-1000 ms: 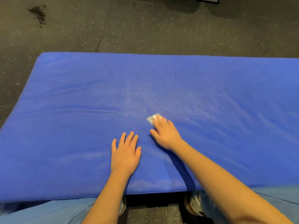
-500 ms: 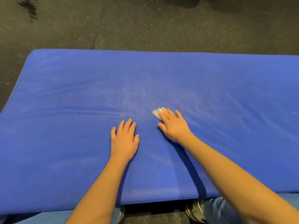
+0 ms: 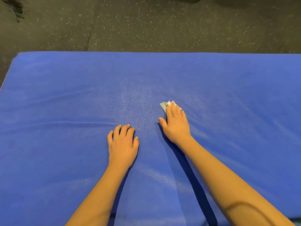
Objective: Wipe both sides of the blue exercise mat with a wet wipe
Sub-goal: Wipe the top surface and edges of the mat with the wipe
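The blue exercise mat [image 3: 65, 98] lies flat on the floor and fills most of the view. My right hand [image 3: 176, 126] presses a small white wet wipe [image 3: 166, 105] onto the middle of the mat with straight fingers; only the wipe's far edge shows beyond the fingertips. My left hand [image 3: 123, 144] rests palm down on the mat just left of it, fingers slightly bent, holding nothing. A paler, damp-looking patch spreads across the mat left of the wipe.
Dark speckled rubber floor [image 3: 146, 26] runs beyond the mat's far edge. A black smudge [image 3: 15, 8] marks the floor at the top left. The mat's left corner sits near the left frame edge.
My right hand has slid the wipe away from me and a little to the right. My left hand has stayed planted. The view has shifted forward over the mat.
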### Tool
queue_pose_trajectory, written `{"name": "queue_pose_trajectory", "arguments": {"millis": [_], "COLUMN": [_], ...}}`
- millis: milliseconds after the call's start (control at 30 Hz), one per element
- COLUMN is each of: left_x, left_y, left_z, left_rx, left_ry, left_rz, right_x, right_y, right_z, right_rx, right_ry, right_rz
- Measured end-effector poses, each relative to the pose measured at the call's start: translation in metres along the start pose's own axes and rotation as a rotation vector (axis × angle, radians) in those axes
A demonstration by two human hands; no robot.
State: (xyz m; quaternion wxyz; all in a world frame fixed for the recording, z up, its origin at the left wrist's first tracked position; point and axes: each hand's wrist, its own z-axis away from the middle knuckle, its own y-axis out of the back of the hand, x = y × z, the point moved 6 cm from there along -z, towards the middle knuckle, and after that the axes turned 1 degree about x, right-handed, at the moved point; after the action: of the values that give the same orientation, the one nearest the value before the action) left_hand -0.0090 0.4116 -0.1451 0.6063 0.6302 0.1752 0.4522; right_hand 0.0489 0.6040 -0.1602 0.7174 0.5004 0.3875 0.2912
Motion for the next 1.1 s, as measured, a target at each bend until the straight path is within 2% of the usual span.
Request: {"name": "queue_pose_trajectory", "arguments": {"millis": [67, 133, 200, 333, 367, 533, 600, 667, 700, 733, 767, 867, 900, 933, 967, 1033, 1100], "left_x": [0.004, 0.007, 0.007, -0.001, -0.003, -0.002, -0.003, -0.004, -0.004, -0.003, -0.003, -0.003, -0.003, -0.004, -0.005, -0.008, -0.01], "left_y": [0.003, 0.004, -0.001, -0.014, -0.017, -0.019, -0.022, -0.022, -0.022, -0.022, -0.022, -0.014, -0.01, -0.006, -0.003, -0.003, -0.007], "left_z": [-0.021, -0.048, -0.071, -0.081, -0.079, -0.081, -0.081, -0.082, -0.082, -0.082, -0.081, -0.087, -0.093, -0.1, -0.108, -0.12, -0.122], "left_rx": [0.057, 0.064, 0.037, 0.08, 0.103, 0.166, 0.183, 0.188, 0.185, 0.182, 0.184, 0.22, 0.241, 0.256, 0.262, 0.263, 0.278], "left_ry": [-0.011, -0.006, 0.013, 0.019, 0.017, 0.011, 0.008, 0.013, 0.017, 0.019, 0.018, -0.013, -0.026, -0.032, -0.029, -0.011, 0.0], "left_rz": [0.028, 0.029, 0.015, -0.073, -0.09, -0.099, -0.103, -0.103, -0.104, -0.104, -0.103, -0.089, -0.07, -0.043, -0.022, -0.035, -0.073], "right_x": [-0.028, -0.032, -0.01, 0.025, 0.02, -0.004, 0.009, 0.028, 0.033, 0.029, 0.018, -0.019, -0.018, -0.009, 0.003, 0.032, 0.031], "right_y": [-0.005, -0.009, -0.003, 0.008, 0.007, 0.01, 0.021, 0.028, 0.026, 0.022, 0.017, 0.008, 0.012, 0.016, 0.023, 0.035, 0.035], "right_z": [0.012, 0.026, 0.016, -0.025, -0.028, -0.017, -0.03, -0.052, -0.061, -0.065, -0.066, -0.05, -0.052, -0.061, -0.073, -0.096, -0.104], "right_rx": [-0.014, -0.036, 0.005, 0.091, 0.112, 0.256, 0.361, 0.449, 0.444, 0.418, 0.392, 0.322, 0.311, 0.316, 0.371, 0.515, 0.568], "right_ry": [0.199, 0.344, 0.29, -0.005, 0.003, 0.343, 0.272, 0.015, -0.115, -0.171, -0.108, 0.346, 0.411, 0.388, 0.286, -0.014, -0.118], "right_rz": [-0.031, 0.061, 0.121, 0.027, -0.018, -0.088, -0.14, -0.259, -0.336, -0.392, -0.406, -0.242, -0.196, -0.169, -0.153, -0.167, -0.217]}}
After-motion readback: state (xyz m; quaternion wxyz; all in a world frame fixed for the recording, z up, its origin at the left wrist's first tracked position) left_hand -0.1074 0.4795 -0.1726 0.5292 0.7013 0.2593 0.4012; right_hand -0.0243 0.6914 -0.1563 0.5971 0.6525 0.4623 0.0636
